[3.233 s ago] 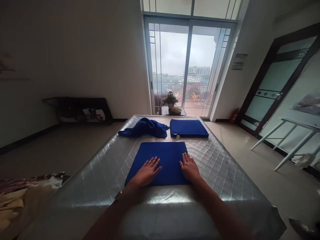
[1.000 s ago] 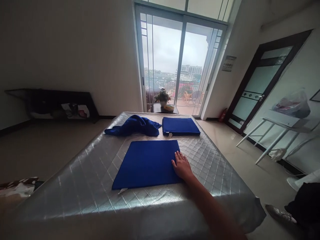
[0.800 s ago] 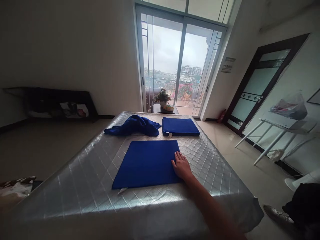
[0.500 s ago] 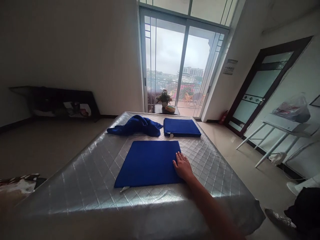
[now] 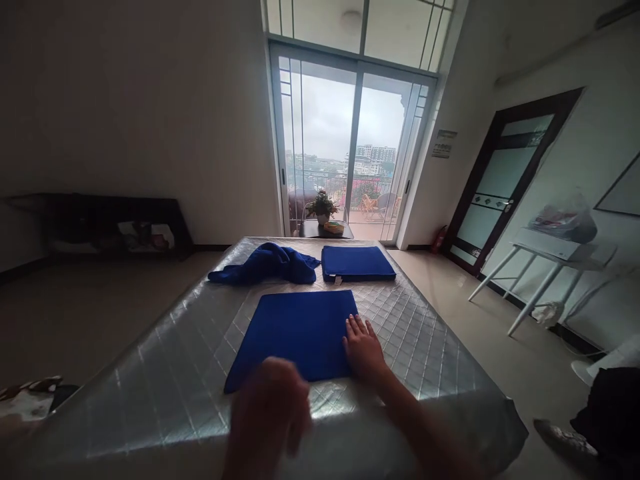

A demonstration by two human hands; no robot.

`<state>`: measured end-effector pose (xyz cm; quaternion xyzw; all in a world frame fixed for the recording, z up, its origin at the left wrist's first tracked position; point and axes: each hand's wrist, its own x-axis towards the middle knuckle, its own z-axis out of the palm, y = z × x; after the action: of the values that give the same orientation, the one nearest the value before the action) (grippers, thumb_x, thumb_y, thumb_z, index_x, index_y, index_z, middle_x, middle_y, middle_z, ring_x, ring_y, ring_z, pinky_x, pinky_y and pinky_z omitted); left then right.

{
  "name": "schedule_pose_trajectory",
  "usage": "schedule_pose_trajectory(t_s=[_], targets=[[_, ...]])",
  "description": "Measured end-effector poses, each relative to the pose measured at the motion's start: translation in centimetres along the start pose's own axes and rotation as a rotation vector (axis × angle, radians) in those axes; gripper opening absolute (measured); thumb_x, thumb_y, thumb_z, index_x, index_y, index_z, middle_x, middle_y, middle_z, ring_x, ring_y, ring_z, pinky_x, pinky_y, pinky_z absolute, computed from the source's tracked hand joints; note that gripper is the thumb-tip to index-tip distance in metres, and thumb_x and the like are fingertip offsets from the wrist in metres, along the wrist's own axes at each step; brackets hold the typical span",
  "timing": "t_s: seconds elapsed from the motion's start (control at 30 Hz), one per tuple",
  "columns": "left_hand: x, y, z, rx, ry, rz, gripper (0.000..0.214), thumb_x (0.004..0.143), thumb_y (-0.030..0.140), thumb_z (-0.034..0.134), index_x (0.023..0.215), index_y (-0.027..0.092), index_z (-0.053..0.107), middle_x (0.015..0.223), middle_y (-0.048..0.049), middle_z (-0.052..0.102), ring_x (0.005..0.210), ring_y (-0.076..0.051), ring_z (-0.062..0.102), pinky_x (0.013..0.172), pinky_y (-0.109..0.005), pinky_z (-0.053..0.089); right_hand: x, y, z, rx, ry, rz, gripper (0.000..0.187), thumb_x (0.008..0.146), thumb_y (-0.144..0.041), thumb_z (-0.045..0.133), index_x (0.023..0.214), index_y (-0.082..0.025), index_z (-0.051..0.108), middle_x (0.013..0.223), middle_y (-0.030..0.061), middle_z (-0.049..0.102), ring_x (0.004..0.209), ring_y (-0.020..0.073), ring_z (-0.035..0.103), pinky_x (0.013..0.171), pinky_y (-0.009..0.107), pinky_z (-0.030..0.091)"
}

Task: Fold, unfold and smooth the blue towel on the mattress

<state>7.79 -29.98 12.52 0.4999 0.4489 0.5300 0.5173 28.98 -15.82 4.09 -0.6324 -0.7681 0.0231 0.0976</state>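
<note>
A folded blue towel (image 5: 295,333) lies flat on the plastic-wrapped mattress (image 5: 165,373) in front of me. My right hand (image 5: 363,347) rests flat, fingers stretched out, on the towel's right edge. My left hand (image 5: 267,417) is raised close to the camera above the near edge of the mattress; it is smeared by motion and its fingers cannot be made out. Farther back lie a crumpled blue towel (image 5: 265,264) on the left and a neatly folded blue towel (image 5: 356,263) on the right.
Glass sliding doors (image 5: 350,153) stand behind the mattress, with a potted plant (image 5: 321,207) on a small table. A white-legged table (image 5: 540,267) stands at right, a dark low shelf (image 5: 100,223) at left. A dark shoe and clothing (image 5: 595,427) show at lower right.
My left hand left the towel and went out of view, and now comes back into the picture, blurred. My right hand has stayed on the towel's right edge. The camera tilted up slightly.
</note>
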Motion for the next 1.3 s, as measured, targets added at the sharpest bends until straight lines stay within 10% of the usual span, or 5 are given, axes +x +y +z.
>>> schedule_pose_trajectory(t_s=[0.23,0.43,0.6,0.9,1.3], targets=[[9.4,-3.5,5.8,0.385,-0.345,0.246,0.047,0.097,0.056,0.047,0.081,0.020,0.074,0.073,-0.0079,0.074,0.064,-0.020,0.067,0.062,-0.030,0.053,-4.6,-0.4,0.9,0.085,-0.121,-0.021,0.058,0.105,-0.035,0.029,0.158,-0.013,0.035,0.165,0.0110,0.026,0.155,0.0234,0.017,0.126,0.044,0.015],[12.0,-8.9,6.5,0.997,-0.532,0.447,0.056,0.103,0.046,0.033,0.147,0.020,0.055,0.152,-0.0091,0.054,0.142,-0.031,0.046,0.116,-0.043,0.040,-4.8,0.4,2.5,0.053,-0.107,-0.049,0.064,0.101,-0.040,0.043,0.160,-0.017,0.029,0.167,0.0077,0.021,0.155,0.0236,0.017,0.127,0.041,0.015],[12.8,-12.3,2.4,1.286,-0.535,0.366,0.061,0.104,0.055,0.027,0.158,0.026,0.032,0.164,-0.0065,0.033,0.153,-0.027,0.027,0.125,-0.052,0.025,-4.5,0.1,2.3,0.103,-0.098,0.028,0.059,0.105,-0.037,0.027,0.159,-0.013,0.029,0.166,0.0062,0.019,0.155,0.0200,0.015,0.127,0.040,0.014],[9.8,-14.2,-11.7,1.560,-0.140,0.101,0.068,0.102,0.058,0.024,0.158,0.021,0.031,0.167,-0.0095,0.024,0.155,-0.033,0.018,0.124,-0.057,0.020,-4.7,-0.6,0.9,0.164,-0.136,0.089,0.063,0.104,-0.038,0.028,0.159,-0.007,0.025,0.167,0.0079,0.016,0.156,0.0199,0.012,0.127,0.038,0.012],[9.0,-13.1,-11.2,1.535,-0.103,0.007,0.080,0.098,0.067,0.031,0.159,0.015,0.027,0.168,-0.0123,0.019,0.156,-0.033,0.015,0.125,-0.054,0.019,-2.8,-0.3,-1.4,0.048,-0.241,0.070,0.063,0.104,-0.039,0.027,0.158,-0.005,0.030,0.165,0.0133,0.024,0.154,0.0239,0.021,0.126,0.041,0.017]])
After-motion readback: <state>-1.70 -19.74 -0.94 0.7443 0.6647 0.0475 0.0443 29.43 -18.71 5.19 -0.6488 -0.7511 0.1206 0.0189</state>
